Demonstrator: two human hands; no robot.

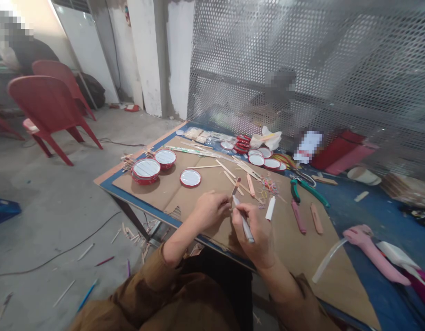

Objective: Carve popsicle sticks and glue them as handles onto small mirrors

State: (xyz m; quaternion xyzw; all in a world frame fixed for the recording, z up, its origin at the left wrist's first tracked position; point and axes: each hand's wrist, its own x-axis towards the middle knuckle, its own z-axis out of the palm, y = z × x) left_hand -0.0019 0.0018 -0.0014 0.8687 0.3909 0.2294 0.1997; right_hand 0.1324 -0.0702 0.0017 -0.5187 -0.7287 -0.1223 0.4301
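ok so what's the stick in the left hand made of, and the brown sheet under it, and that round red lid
The stick in the left hand looks like pale bare wood, matt and flat. The brown sheet looks like dull corrugated cardboard; fluting seems to show at a cut edge. The round red lid has a glossy rim, perhaps painted tin or plastic, and a shiny whitish face.

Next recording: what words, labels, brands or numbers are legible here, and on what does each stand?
Nothing is legible in this view.
marker in the right hand: no print readable on its barrel.
wooden stick in the left hand: bare, as far as shows.
white label beside the red box: blurred, unreadable.
red-rimmed lids: plain white faces, no lettering seen.
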